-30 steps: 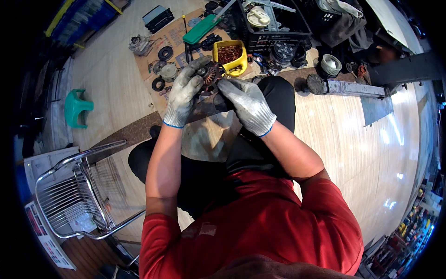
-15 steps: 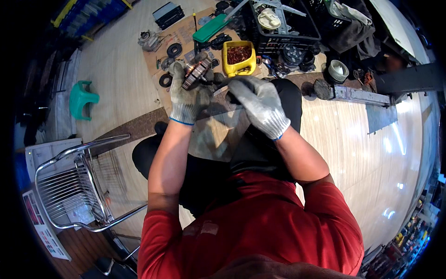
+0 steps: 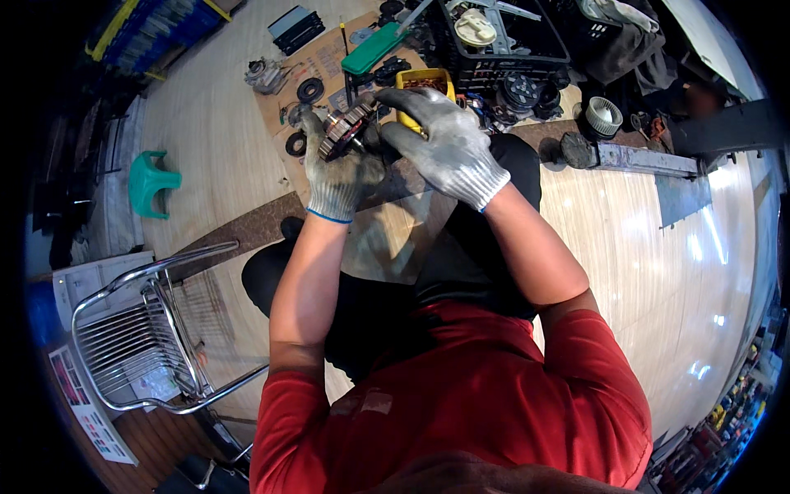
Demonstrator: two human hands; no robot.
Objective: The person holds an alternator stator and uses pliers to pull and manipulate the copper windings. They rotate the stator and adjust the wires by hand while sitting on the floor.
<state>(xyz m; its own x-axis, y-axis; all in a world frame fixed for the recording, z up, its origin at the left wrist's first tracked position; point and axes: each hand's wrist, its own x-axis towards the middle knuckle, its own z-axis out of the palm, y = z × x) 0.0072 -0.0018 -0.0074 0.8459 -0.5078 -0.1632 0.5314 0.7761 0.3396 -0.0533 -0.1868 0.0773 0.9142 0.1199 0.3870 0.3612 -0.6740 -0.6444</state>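
My left hand (image 3: pixel 336 183), in a grey knitted glove with a blue-edged cuff, is closed around a motor armature (image 3: pixel 340 133). The armature has a slotted metal core with reddish-brown windings and a short shaft. It is held tilted above the cardboard. My right hand (image 3: pixel 454 150), gloved the same way, is just to its right with forefinger and thumb apart and nothing visible between them. Whether its fingertips touch the armature is not clear. A yellow cut-open jug (image 3: pixel 428 76) with copper-coloured scraps stands behind the right hand, which partly covers it.
Black rings (image 3: pixel 310 90) and other parts lie on the cardboard (image 3: pixel 276 103). Farther off are a green-covered tool (image 3: pixel 372 49) and a black crate (image 3: pixel 494 74). A metal beam (image 3: pixel 646 159) lies right, with a white fan wheel (image 3: pixel 604 117). Left are a green stool (image 3: pixel 151 183) and metal chair (image 3: pixel 132 342).
My right hand has moved up and slightly left, with its forefinger and thumb spread beside the armature. It now covers much of the yellow jug. The armature has turned a little in my left hand.
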